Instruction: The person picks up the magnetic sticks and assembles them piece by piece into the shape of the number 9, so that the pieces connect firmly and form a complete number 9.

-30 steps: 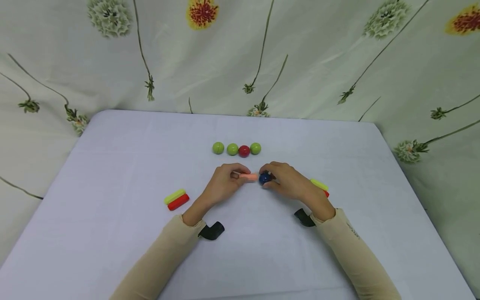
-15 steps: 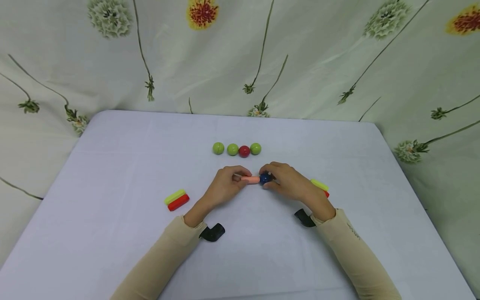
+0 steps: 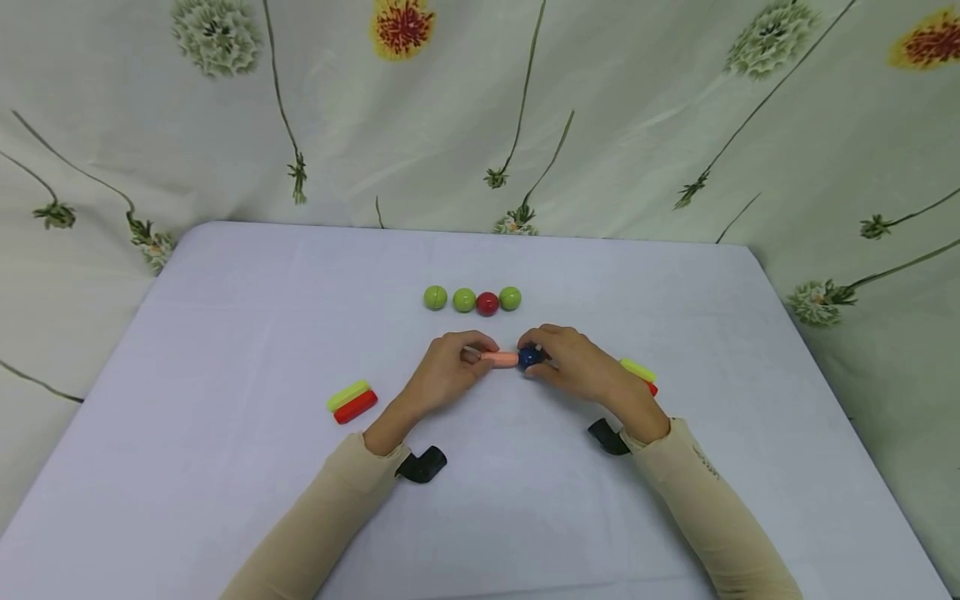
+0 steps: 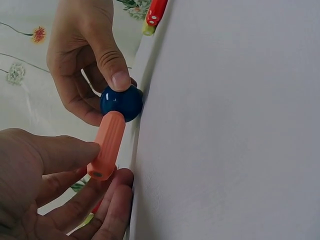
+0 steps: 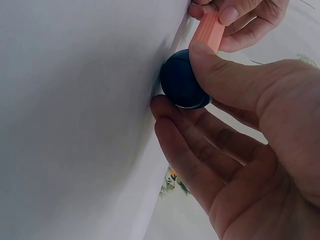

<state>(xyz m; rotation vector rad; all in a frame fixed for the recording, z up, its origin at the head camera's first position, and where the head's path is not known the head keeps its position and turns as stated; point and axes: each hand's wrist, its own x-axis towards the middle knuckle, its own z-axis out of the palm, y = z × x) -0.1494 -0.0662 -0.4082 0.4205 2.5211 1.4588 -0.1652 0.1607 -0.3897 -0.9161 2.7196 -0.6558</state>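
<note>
Near the middle of the table, my left hand (image 3: 447,367) pinches a ridged orange rod (image 4: 108,142) between thumb and fingers. A round dark spot shows on the rod's near end in the left wrist view. My right hand (image 3: 576,362) holds a glossy blue ball (image 4: 121,104) between thumb and fingertips. The rod's far end touches the ball, and the two line up side to side in the head view. In the right wrist view the thumb covers part of the blue ball (image 5: 182,80) where it meets the orange rod (image 5: 209,32).
Several green balls (image 3: 464,300) and one red ball (image 3: 487,303) form a row beyond the hands. A yellow rod (image 3: 348,396) and a red rod (image 3: 356,407) lie at left. Another yellow rod (image 3: 638,369) is partly hidden by the right wrist. A flowered cloth hangs behind.
My left hand has moved slightly toward me and brought the orange rod's end against the blue ball, closing the small gap between them. The right hand has stayed almost still.
</note>
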